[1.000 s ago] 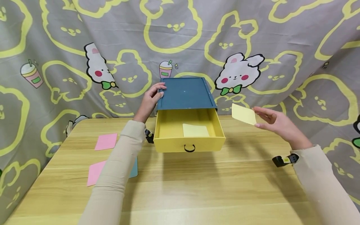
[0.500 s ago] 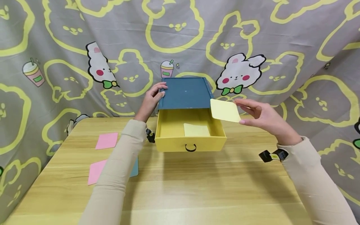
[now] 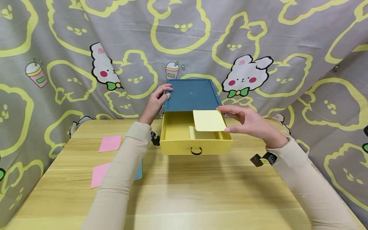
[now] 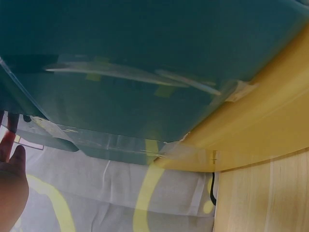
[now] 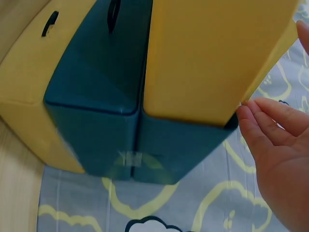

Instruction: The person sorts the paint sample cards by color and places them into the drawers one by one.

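Yellow card [image 3: 210, 120] moved over drawer [image 3: 196, 147] | right fingers [image 3: 233, 109], parted, grip its right edge | height unclear

The left arm [image 3: 119, 179] stretches toward the far side, its left hand [image 3: 156, 101] holding thumb [image 3: 164, 97] and fingers [image 3: 165, 87] apart, while the right arm [image 3: 306, 185] slants far and leftward, the right hand [image 3: 250, 124] pinching at its fingertips [image 3: 220, 108].

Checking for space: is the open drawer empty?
No, a pale yellow card lies in the open drawer, partly hidden by the held card.
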`<state>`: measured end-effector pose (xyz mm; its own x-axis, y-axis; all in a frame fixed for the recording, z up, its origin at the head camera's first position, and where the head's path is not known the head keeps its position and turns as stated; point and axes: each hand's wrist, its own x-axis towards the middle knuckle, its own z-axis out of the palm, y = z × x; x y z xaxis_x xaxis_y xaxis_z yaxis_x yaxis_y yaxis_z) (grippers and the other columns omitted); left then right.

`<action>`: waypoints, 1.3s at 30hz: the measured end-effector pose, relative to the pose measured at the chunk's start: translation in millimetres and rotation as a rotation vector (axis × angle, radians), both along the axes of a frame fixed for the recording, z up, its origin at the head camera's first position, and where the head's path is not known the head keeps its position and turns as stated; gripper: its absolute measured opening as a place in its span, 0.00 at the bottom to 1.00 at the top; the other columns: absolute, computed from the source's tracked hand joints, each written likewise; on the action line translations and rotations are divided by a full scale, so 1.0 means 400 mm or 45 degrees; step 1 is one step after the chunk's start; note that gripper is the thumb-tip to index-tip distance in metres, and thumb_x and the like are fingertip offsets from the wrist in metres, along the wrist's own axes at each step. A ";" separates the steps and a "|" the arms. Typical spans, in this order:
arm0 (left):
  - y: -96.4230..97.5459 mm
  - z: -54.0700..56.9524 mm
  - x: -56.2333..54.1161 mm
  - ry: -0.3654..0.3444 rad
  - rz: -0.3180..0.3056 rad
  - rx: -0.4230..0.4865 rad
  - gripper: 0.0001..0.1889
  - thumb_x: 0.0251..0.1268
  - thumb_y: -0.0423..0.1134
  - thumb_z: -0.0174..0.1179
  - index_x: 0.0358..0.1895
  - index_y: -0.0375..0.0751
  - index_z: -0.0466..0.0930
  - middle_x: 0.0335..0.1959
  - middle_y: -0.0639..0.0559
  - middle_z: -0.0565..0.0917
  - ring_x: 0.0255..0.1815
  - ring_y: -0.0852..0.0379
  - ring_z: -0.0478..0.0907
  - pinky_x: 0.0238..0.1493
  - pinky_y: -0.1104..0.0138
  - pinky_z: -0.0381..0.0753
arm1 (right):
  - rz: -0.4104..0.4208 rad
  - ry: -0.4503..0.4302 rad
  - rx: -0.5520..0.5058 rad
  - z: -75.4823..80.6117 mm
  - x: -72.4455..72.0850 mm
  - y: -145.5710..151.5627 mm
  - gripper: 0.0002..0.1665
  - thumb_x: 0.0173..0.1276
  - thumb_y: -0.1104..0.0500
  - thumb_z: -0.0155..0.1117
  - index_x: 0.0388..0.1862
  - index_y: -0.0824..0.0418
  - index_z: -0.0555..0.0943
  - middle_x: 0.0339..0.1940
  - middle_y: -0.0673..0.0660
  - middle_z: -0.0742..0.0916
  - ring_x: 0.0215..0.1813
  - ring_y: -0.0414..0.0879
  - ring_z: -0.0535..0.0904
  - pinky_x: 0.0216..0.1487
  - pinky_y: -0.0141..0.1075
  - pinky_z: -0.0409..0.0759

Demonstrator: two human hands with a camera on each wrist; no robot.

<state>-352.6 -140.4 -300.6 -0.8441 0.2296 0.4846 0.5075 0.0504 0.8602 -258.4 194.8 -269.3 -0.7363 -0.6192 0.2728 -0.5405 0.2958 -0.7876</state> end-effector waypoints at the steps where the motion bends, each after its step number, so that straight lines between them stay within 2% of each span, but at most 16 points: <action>1: 0.000 0.000 -0.001 0.000 -0.002 0.001 0.16 0.68 0.31 0.49 0.54 0.23 0.72 0.67 0.39 0.65 0.71 0.52 0.57 0.70 0.65 0.55 | 0.007 -0.002 0.002 0.000 0.001 -0.005 0.38 0.59 0.67 0.68 0.68 0.66 0.66 0.67 0.63 0.71 0.69 0.43 0.65 0.65 0.26 0.63; 7: 0.000 -0.001 -0.001 -0.003 -0.003 0.006 0.17 0.68 0.32 0.49 0.54 0.23 0.72 0.67 0.39 0.65 0.70 0.52 0.58 0.69 0.63 0.57 | 0.024 0.007 0.014 -0.003 0.002 -0.022 0.39 0.58 0.66 0.69 0.68 0.66 0.66 0.68 0.62 0.71 0.70 0.49 0.64 0.65 0.29 0.63; 11: 0.000 -0.003 -0.001 -0.002 -0.001 0.007 0.17 0.68 0.32 0.49 0.54 0.23 0.72 0.67 0.39 0.65 0.70 0.52 0.58 0.69 0.63 0.58 | 0.017 0.023 0.029 -0.004 0.006 -0.020 0.40 0.58 0.66 0.69 0.69 0.64 0.65 0.69 0.60 0.70 0.71 0.48 0.63 0.66 0.26 0.61; 15: 0.000 -0.003 -0.001 0.007 0.000 0.008 0.16 0.67 0.32 0.49 0.53 0.22 0.72 0.67 0.38 0.65 0.70 0.52 0.59 0.68 0.63 0.59 | -0.012 0.031 -0.013 0.003 0.025 -0.015 0.38 0.60 0.66 0.67 0.69 0.63 0.65 0.69 0.60 0.70 0.71 0.44 0.62 0.66 0.26 0.61; 19: 0.000 -0.004 -0.001 0.007 0.000 0.011 0.16 0.67 0.31 0.49 0.53 0.22 0.72 0.67 0.38 0.65 0.70 0.52 0.59 0.68 0.63 0.59 | -0.026 0.077 -0.120 0.016 0.067 -0.020 0.36 0.61 0.70 0.65 0.68 0.64 0.67 0.68 0.59 0.72 0.70 0.41 0.63 0.66 0.27 0.62; 22: 0.000 -0.004 -0.004 0.005 -0.001 0.021 0.16 0.67 0.31 0.49 0.53 0.22 0.72 0.67 0.38 0.65 0.70 0.51 0.58 0.69 0.63 0.58 | -0.011 0.166 -0.233 0.023 0.112 -0.033 0.33 0.59 0.74 0.64 0.65 0.69 0.69 0.65 0.59 0.75 0.68 0.42 0.67 0.66 0.30 0.64; 24: -0.002 -0.017 -0.022 0.021 -0.002 0.032 0.15 0.68 0.31 0.50 0.52 0.24 0.73 0.66 0.40 0.66 0.70 0.54 0.59 0.69 0.65 0.57 | -0.009 0.213 -0.309 0.025 0.147 -0.046 0.32 0.56 0.77 0.64 0.62 0.73 0.70 0.62 0.59 0.77 0.66 0.44 0.70 0.65 0.32 0.66; 27: -0.002 -0.016 -0.025 0.024 -0.006 0.032 0.15 0.68 0.31 0.50 0.52 0.24 0.73 0.66 0.40 0.66 0.70 0.54 0.59 0.70 0.66 0.56 | -0.040 0.241 -0.377 0.017 0.201 -0.071 0.30 0.52 0.79 0.65 0.57 0.75 0.73 0.58 0.61 0.80 0.62 0.46 0.73 0.62 0.34 0.70; 30: -0.001 -0.009 -0.017 0.023 -0.008 0.020 0.16 0.68 0.31 0.49 0.53 0.23 0.73 0.67 0.39 0.65 0.70 0.53 0.58 0.70 0.66 0.56 | -0.050 0.240 -0.404 -0.007 0.238 -0.099 0.26 0.51 0.80 0.65 0.52 0.75 0.75 0.53 0.64 0.81 0.56 0.48 0.77 0.58 0.34 0.74; 33: 0.000 -0.002 -0.008 0.017 -0.014 0.012 0.16 0.68 0.31 0.49 0.53 0.22 0.72 0.67 0.38 0.65 0.71 0.52 0.58 0.70 0.66 0.55 | -0.063 0.204 -0.364 -0.043 0.257 -0.124 0.20 0.54 0.77 0.65 0.49 0.71 0.78 0.48 0.61 0.84 0.51 0.47 0.80 0.54 0.33 0.77; 39: 0.000 -0.004 -0.004 0.011 -0.013 0.014 0.16 0.68 0.31 0.49 0.54 0.22 0.72 0.67 0.38 0.64 0.71 0.52 0.57 0.70 0.66 0.55 | -0.126 -0.059 -0.204 -0.105 0.272 -0.168 0.12 0.62 0.64 0.66 0.46 0.64 0.82 0.42 0.56 0.86 0.43 0.43 0.83 0.46 0.35 0.81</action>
<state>-354.2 -140.5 -302.0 -0.8375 0.2327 0.4943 0.5154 0.0362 0.8562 -149.6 127.5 -311.5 -0.8053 -0.4948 0.3267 -0.4774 0.2144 -0.8521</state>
